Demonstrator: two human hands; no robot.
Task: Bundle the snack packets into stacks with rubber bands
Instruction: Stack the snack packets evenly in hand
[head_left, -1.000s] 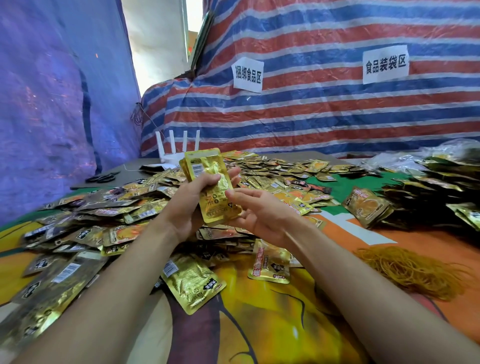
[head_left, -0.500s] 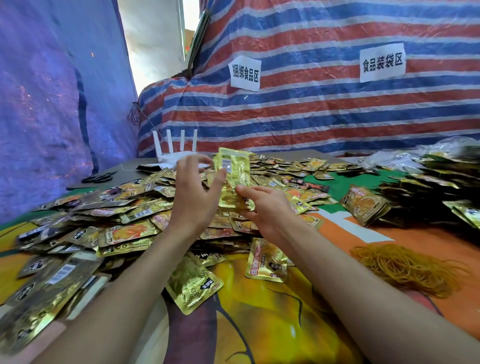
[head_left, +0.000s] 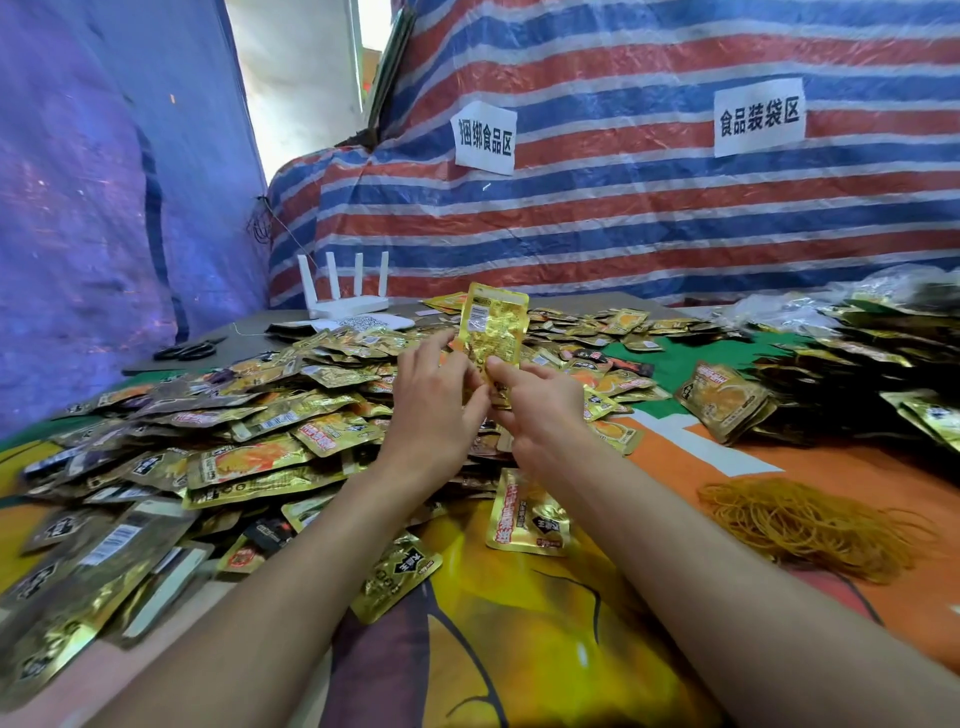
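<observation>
Gold foil snack packets (head_left: 493, 327) stand upright above the middle of the surface, pinched at their lower end by the left hand (head_left: 434, 415) and right hand (head_left: 540, 405), rubber bands (head_left: 800, 519) heaped near the right edge.

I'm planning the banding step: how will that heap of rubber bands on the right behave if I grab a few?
The rubber bands lie in a tangled heap, so pulling one will probably drag others along. They look thin and limp, likely very light. On the flat cloth they shouldn't roll.
</observation>
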